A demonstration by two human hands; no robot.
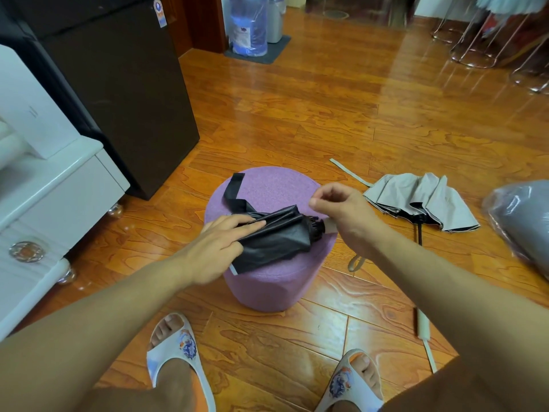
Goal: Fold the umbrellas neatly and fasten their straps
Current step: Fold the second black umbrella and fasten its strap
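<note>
Black umbrella (pixel 274 237) lying across purple stool (pixel 267 185), strap (pixel 234 193) trailing loose toward far edge; left hand (pixel 221 245) pressing canopy flat w/ fingers straight, right hand (pixel 341 209) above handle end, fingers curled in a pinch, on what, can't tell. Best to keep pleats pinned, roll tight, then wrap strap round & fasten. Glossy wood floor (pixel 326 114), grey umbrella (pixel 421 203) half-open to the right, dark cabinet (pixel 124 93) & water jug (pixel 248 25) further back.

Bare forearms; white slide sandals (pixel 178 349) with blue-orange print; orange shorts (pixel 475 388).
</note>
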